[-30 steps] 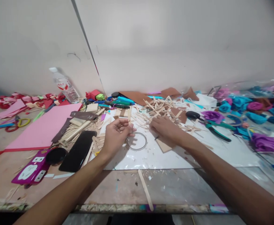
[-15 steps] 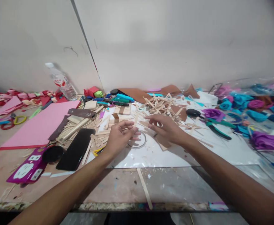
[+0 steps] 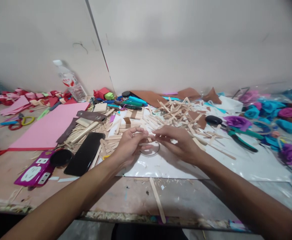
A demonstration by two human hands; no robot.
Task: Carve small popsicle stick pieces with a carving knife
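Note:
My left hand is closed in a pinch on a wooden craft stick, little of which shows between the fingers. From the other side, my right hand meets it with thumb and fingertips pinched at the same spot. The fingers hide most of what they hold. Below the fingertips, a thin round ring lies on the white sheet. Just behind the hands are joined rows of craft sticks with a brown strip on them. A heap of loose craft sticks spreads behind my right hand.
Green-handled pliers lie at right, near purple and blue paper flowers. A black phone, a purple device and pink sheets are at left. One craft stick reaches the table's front edge. A bottle leans against the wall.
My right hand has moved left and down to my left hand, and their fingertips now meet. The stick that stood upright in my left hand is now mostly hidden. The view has shifted slightly.

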